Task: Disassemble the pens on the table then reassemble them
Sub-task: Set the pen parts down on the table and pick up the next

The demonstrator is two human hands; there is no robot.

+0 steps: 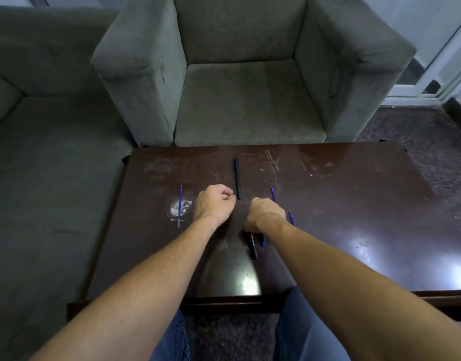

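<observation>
While both hands are held near each other over the middle of the table, the contents are listed as follows.

- Left hand [215, 204]: fingers curled, thumb laid against forefinger. Whether a small part is pinched cannot be told.
- Right hand [267, 216]: at 4 o'clock of the left, close but apart, knuckles up, fingers folded under. What is gripped, if anything, is hidden.
- Black barrel [252, 246]: seen emerging at 6 o'clock from beneath the right wrist, with a short blue piece [262, 239] just beside it.
- Assembled pen [237, 178]: black, lying at 12 o'clock of the hands, its near end just beside the left knuckles.
- Blue refill [180, 207]: at 9 o'clock of the left hand, laid across a pale scuff.
- Second refill [273, 194]: at 1 o'clock of the right hand, partly covered by it.
- Third blue part [291, 217]: at 3 o'clock, just beside the right wrist.
- Table [354, 204]: dark, glossy, scratched.
- Grey armchair [250, 100]: beyond the far edge.

Disassembly is judged partly done, one pen being intact. For the step in hand, the barrel is best steadied by one hand and turned by the other along a straight axis. Loosened parts are best laid parallel and grouped by pen, since thin refills are likely to roll on a glossy top.
</observation>
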